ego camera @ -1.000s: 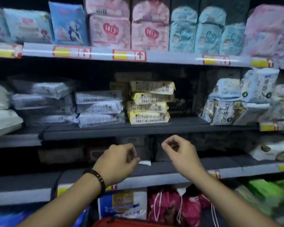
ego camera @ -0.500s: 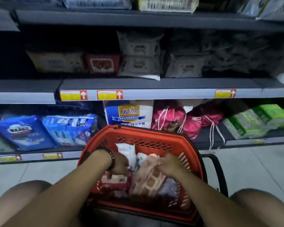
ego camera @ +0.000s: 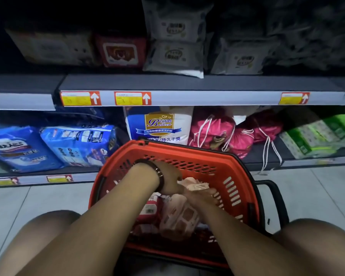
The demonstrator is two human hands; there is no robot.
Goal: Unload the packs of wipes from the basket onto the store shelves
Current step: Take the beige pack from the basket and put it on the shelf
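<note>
A red plastic basket [ego camera: 187,151] stands on the floor between my knees, holding several packs of wipes. My left hand [ego camera: 168,181], with a dark bracelet on the wrist, and my right hand [ego camera: 200,196] meet deep inside it on a crumpled peach pack of wipes [ego camera: 194,185]. My fingers are closed around that pack. A pale pink pack [ego camera: 180,216] and a red pack [ego camera: 150,208] lie beneath my forearms. Grey-white packs of wipes [ego camera: 174,54] stand on the dark shelf [ego camera: 207,84] above the basket.
The bottom shelf behind the basket holds blue packs [ego camera: 78,144], a white and blue bag [ego camera: 159,124], pink drawstring bags [ego camera: 217,134] and green packs [ego camera: 315,136]. The basket's black handle [ego camera: 277,196] sticks out to the right over grey floor tiles.
My view has dropped from the upper shelves to the basket. Both hands came down from the shelf edge into the basket, and the left hand slid right to join the right on the peach pack.
</note>
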